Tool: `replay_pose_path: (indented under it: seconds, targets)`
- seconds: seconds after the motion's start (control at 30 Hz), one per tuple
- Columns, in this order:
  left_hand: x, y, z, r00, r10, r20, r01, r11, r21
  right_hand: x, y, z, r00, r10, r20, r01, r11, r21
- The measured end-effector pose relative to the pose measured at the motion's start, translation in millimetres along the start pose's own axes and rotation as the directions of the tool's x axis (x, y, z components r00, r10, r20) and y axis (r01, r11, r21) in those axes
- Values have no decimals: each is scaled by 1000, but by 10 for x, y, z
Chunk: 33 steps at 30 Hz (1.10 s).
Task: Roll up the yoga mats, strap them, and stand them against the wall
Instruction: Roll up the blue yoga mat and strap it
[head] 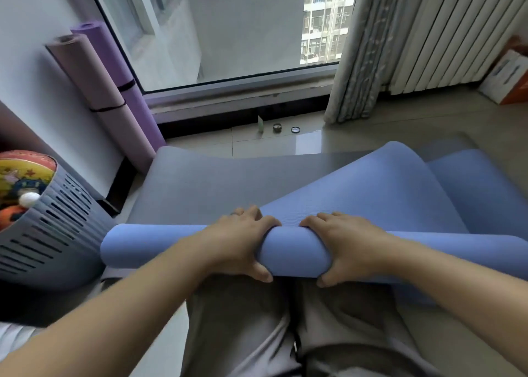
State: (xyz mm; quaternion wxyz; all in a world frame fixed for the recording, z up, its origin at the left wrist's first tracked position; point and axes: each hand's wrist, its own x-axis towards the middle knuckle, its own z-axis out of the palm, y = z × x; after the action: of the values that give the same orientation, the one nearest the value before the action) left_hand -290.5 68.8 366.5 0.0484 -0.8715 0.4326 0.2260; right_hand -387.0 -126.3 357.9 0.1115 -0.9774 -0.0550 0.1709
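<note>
A blue yoga mat [297, 251] lies partly rolled across the floor in front of my knees, its unrolled part [371, 193] curving up and away to the right. My left hand [240, 242] grips the roll left of centre, thumb under, fingers over. My right hand [345, 245] grips it just to the right the same way. A grey mat [217, 182] lies flat beneath. Two rolled mats, one pinkish [94, 91] and one purple [120, 73], stand against the left wall, each with a dark strap around it.
A grey slotted basket [54, 233] with toys stands at the left, close to the roll's end. Small items [277, 127] sit on the tiles below the window [228, 33]. A curtain [360, 56], a radiator [445, 33] and a bag [505, 76] are at the right.
</note>
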Motion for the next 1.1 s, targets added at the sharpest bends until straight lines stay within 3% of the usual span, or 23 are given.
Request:
replay_pose_path:
  seconds: [0.1,0.17,0.23,0.3,0.37,0.43,0.5,0.6,0.7,0.77,0.8,0.87,0.93,1.0,1.1]
  targets:
    - [-31,121,218,967,8,-255,49,975,216,145,97,-153,980,5,201,-37,987,155]
    - [8,87,212,962,12,-274,42,981,191,130,54,-173,984,28,174,-42,996,75]
    - [55,7,114,978,5,-209,15,996,92,28,-57,-89,999,35,-18,-37,986,-161]
    - [129,-76,18,997,4,-81,-10,997,-72,-50,-174,51,983,4,-183,-58,956,-288]
    - [216,-123,-59,999,41,33,-35,982,-188,-12,-182,138,971,16,-238,-88,951,-298]
    - [281,-136,-120,998,33,61,-19,975,-220,68,-99,82,969,39,-246,-95,971,-219]
    - [281,-91,-90,999,-7,-33,4,996,-92,162,-3,-52,985,56,-161,-77,989,-129]
    - [227,-26,161,945,22,-326,48,977,207,347,116,-282,994,81,80,-79,996,-28]
    - [240,-97,270,894,37,-446,43,985,166,458,129,-391,983,91,157,-89,996,-17]
    - [272,-139,226,882,28,-469,44,989,142,410,98,-321,996,86,20,-83,992,-100]
    - [278,-146,202,880,7,-475,60,990,126,356,90,-236,990,51,-134,-71,985,-154]
    - [290,-165,138,878,-59,-474,98,994,57,232,114,-66,873,-64,-484,-34,981,-191]
    - [310,-203,45,878,-144,-457,136,989,-51,164,178,55,697,-108,-709,-16,986,-166]
    - [338,-233,-40,873,-193,-448,145,980,-139,180,250,119,652,-98,-752,-58,982,-178]
    - [359,-203,-114,890,-175,-421,125,982,-143,301,299,49,711,-105,-695,-127,953,-274]
